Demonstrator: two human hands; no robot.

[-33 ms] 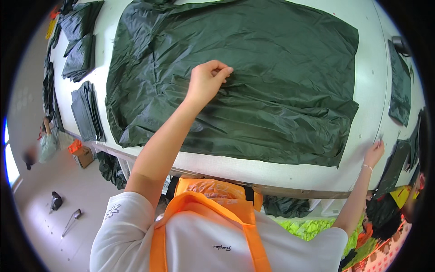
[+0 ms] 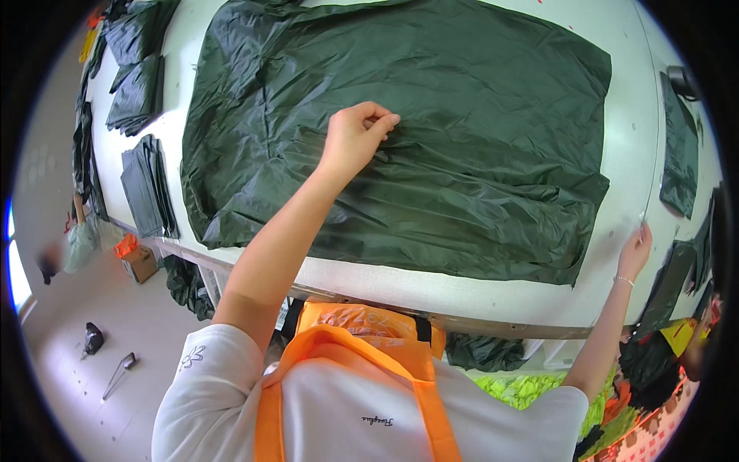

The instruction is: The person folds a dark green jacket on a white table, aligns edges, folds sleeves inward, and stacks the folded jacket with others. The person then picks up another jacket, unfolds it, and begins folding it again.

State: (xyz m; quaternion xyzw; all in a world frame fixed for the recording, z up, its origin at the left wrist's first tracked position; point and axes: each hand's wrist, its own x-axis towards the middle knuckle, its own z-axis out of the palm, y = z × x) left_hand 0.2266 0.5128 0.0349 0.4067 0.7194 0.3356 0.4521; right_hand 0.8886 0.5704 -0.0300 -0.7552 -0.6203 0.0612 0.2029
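A large dark green sheet of thin, shiny fabric (image 2: 462, 100) lies spread and creased over the white table (image 2: 369, 286). My left hand (image 2: 358, 138) is over its middle, thumb and fingertips pinched together. Whether they grip a bit of the fabric or some tiny item cannot be made out. Far to the right, beyond the fabric's edge, my right hand (image 2: 635, 250) is closed just over the tabletop. A small, thin, shiny thing (image 2: 643, 219) sticks out from its fingertips, too small to name.
Folded dark green fabric stacks (image 2: 146, 185) sit along the table's left side. Dark folded pieces (image 2: 677, 146) and a black round object (image 2: 682, 82) lie at the right. Under the table are dark cloth and bright yellow-green material (image 2: 519, 389). A cardboard box (image 2: 139, 264) stands on the floor.
My right hand has shifted slightly farther up the table, with the small shiny thing showing more clearly. My left hand stays almost in place, and the fabric looks the same.
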